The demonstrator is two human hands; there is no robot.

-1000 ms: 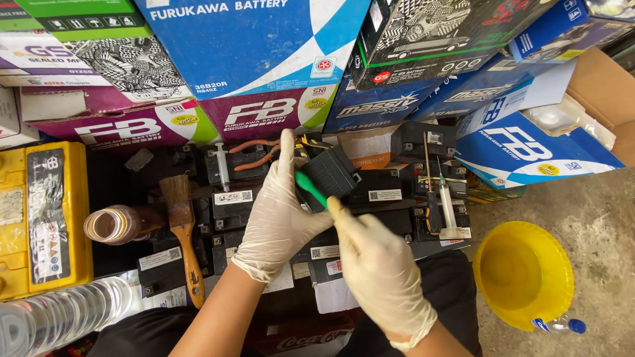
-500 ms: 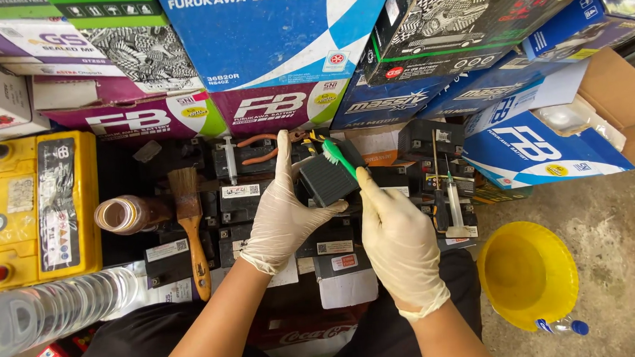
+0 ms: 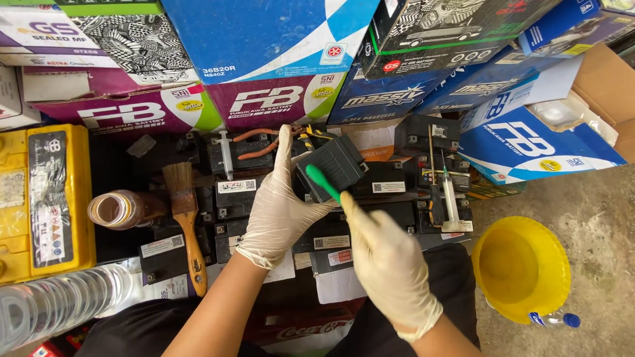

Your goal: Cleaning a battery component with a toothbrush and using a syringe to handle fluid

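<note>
My left hand (image 3: 280, 204), in a pale latex glove, holds a small black battery (image 3: 334, 164) up above a row of similar black batteries (image 3: 247, 188). My right hand (image 3: 387, 257), also gloved, grips a green-handled brush (image 3: 322, 182) whose head lies against the held battery's face. The bristles are hidden against the battery.
A wooden paintbrush (image 3: 187, 218) and a brown jar (image 3: 118, 209) lie left of my hands, beside a yellow battery (image 3: 40, 195). A yellow bowl (image 3: 521, 266) sits on the concrete at right. Stacked battery cartons (image 3: 270, 32) fill the back. A clear plastic bottle (image 3: 51, 304) lies lower left.
The brush has slid down across the held battery, from its upper edge to its lower left. The left hand keeps the battery in place.
</note>
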